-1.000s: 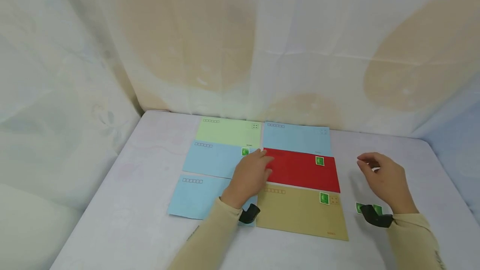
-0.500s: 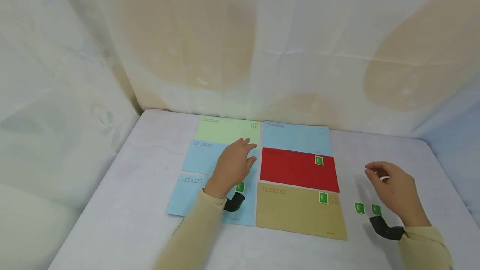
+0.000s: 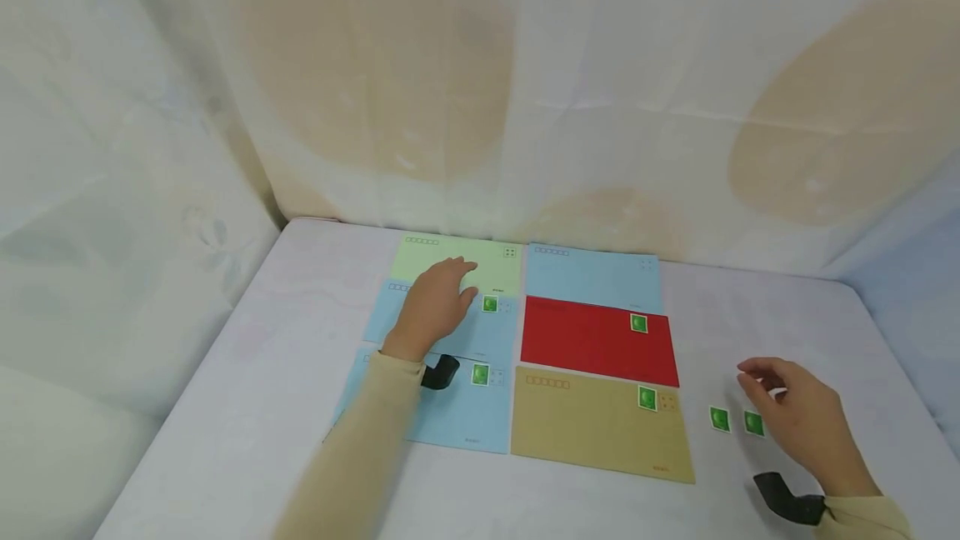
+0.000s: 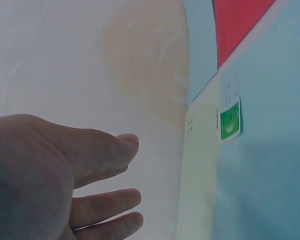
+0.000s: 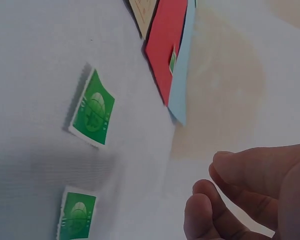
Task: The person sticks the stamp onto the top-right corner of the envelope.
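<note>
My left hand (image 3: 433, 307) hovers over the border of the light green envelope (image 3: 491, 271) and the middle blue envelope (image 3: 450, 344), fingers extended and holding nothing. A green stamp (image 3: 490, 304) lies near that blue envelope's upper right corner, beside the printed square; the left wrist view also shows this stamp (image 4: 230, 121). Over the table's right side, my right hand (image 3: 802, 419) hangs with loosely curled fingers and nothing between them. Two loose green stamps, one left (image 3: 719, 419) and one right (image 3: 753, 423), lie just left of it.
The front blue envelope (image 3: 442, 423), red envelope (image 3: 585, 340) and tan envelope (image 3: 592, 432) each bear a green stamp. At the back right, the blue envelope (image 3: 588, 280) shows only its printed square. A patterned curtain (image 3: 600, 107) stands behind the table.
My left hand has moved left and away from the red envelope's edge, uncovering stamps on the middle and front blue envelopes. My right hand has drifted right and toward me.
</note>
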Demonstrator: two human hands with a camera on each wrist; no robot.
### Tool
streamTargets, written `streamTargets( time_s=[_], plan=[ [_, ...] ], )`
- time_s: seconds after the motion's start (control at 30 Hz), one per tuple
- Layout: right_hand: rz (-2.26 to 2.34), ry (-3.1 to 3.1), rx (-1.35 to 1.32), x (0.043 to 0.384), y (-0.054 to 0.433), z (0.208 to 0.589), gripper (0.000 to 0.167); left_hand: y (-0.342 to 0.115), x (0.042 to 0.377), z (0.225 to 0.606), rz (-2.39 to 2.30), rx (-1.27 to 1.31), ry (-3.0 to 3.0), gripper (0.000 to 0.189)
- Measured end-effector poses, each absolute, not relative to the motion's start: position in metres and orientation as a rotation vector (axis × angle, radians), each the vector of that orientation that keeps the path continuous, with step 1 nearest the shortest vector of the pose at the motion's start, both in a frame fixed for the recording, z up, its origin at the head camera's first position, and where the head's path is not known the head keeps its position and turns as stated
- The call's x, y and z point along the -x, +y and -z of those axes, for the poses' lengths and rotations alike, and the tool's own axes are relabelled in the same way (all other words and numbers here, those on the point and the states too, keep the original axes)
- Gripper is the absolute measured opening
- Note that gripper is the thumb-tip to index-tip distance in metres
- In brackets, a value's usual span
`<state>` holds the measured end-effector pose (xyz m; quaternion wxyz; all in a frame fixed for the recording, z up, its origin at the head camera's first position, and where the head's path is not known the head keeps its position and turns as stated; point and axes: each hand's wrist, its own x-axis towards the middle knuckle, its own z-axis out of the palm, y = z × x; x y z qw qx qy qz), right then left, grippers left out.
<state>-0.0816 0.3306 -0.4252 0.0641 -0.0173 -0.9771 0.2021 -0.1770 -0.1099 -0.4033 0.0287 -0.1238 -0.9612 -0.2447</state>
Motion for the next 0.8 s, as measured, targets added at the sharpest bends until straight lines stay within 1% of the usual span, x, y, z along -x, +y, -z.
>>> streamTargets(
  time_s=[0.23,0.8],
  plan=[
    [-0.619,-2.981,0.068,0.075,0.327,0.431,0.026,-0.13,0.197,0.409,0.738,0.316,-2.982,0.042],
    [-0.658,-3.16,0.1,0.06,0.324,0.44,0.036,-0.165,0.229,0.422,0.688,0.258,-3.028,0.048]
  ],
)
